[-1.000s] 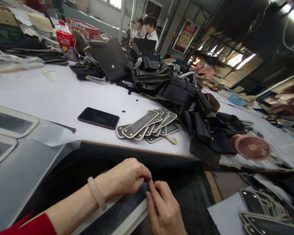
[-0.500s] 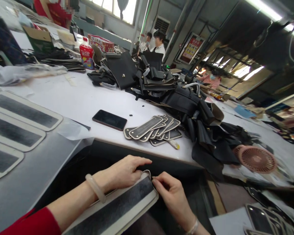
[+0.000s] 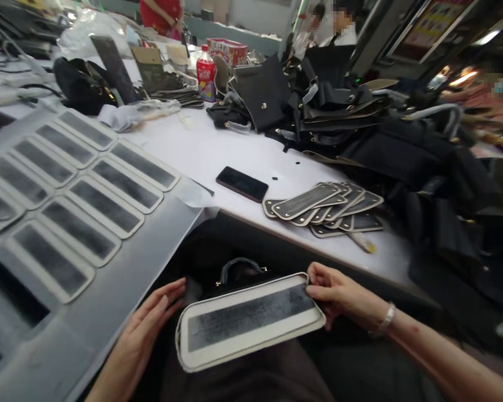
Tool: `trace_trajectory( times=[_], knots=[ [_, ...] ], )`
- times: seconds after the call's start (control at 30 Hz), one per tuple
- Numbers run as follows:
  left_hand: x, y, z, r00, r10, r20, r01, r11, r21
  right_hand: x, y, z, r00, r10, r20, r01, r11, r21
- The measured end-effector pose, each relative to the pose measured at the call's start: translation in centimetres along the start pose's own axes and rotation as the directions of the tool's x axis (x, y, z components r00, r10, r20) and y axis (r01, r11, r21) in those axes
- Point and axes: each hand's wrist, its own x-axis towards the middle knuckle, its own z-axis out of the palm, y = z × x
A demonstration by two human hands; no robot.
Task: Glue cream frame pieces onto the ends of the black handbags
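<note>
A long rounded panel (image 3: 251,318), cream-edged with a dark strip along its middle, faces up over my lap. Beneath its edges a second pale rim shows, slightly out of line with it. Thumb and fingers of my right hand (image 3: 329,293) pinch the panel's right end. Off its left end, my left hand (image 3: 146,329) is open, fingers stretched out and apart from the panel. Just behind the panel rises a dark curved handle (image 3: 243,262) with gold-coloured fittings; what it joins is mostly hidden in shadow.
Similar panels lie in rows on the grey board (image 3: 151,301) at left. A phone (image 3: 242,183), a stack of studded strips (image 3: 327,204), a red bottle (image 3: 205,72) and a heap of black bags (image 3: 268,92) occupy the white table (image 3: 176,145). People stand beyond.
My left hand has left the panel's right end and moved left, opening. The panel has turned flatter and come fully into view, with my right hand still at its right end. The camera view has shifted left.
</note>
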Motion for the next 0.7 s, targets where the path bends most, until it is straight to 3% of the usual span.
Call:
trace_trajectory(
  times=[0.07,0.17,0.23,0.27,0.33,0.4,0.47,0.53,0.6,0.7],
  knots=[
    [-1.4,-2.7,0.1,0.993,-0.093,-0.067,0.086,0.991,-0.102,0.3,-0.5,-0.3,0.998,0.053,0.023,-0.052,0.998,-0.043],
    [-2.6,-5.8,1.2,0.986,-0.162,-0.037,0.143,0.94,-0.308,0.4,-0.4,-0.6,0.998,0.064,-0.001,-0.064,0.993,-0.1],
    [-2.9,-7.0,1.7,0.987,-0.16,0.024,0.155,0.892,-0.426,0.0,0.1,-0.3,0.989,-0.06,-0.134,0.022,0.963,-0.27],
    [-2.8,-7.5,1.8,0.986,-0.155,0.058,0.164,0.869,-0.467,-0.2,0.5,0.0,0.956,-0.195,-0.218,0.093,0.909,-0.406],
    [-2.5,-8.1,1.8,0.984,-0.141,0.111,0.179,0.837,-0.517,-0.8,0.9,1.6,0.797,-0.541,-0.269,0.247,0.698,-0.672],
    [-2.1,-8.6,1.6,0.981,-0.129,0.142,0.186,0.822,-0.538,-1.2,0.9,4.5,0.611,-0.783,-0.116,0.412,0.44,-0.798],
    [-1.7,-9.0,1.5,0.979,-0.114,0.17,0.19,0.815,-0.547,-1.4,0.3,8.2,0.501,-0.856,0.126,0.587,0.23,-0.776],
    [-1.4,-9.4,1.7,0.975,-0.099,0.199,0.197,0.803,-0.562,-1.1,-0.5,12.2,0.439,-0.827,0.352,0.709,0.078,-0.701],
    [-1.3,-9.8,2.1,0.976,-0.071,0.207,0.183,0.782,-0.596,-0.5,-1.1,15.5,0.451,-0.738,0.502,0.752,0.011,-0.66],
    [-1.2,-10.2,2.6,0.982,-0.032,0.184,0.148,0.732,-0.665,0.8,-1.3,18.5,0.57,-0.603,0.558,0.688,-0.02,-0.725]
  ],
)
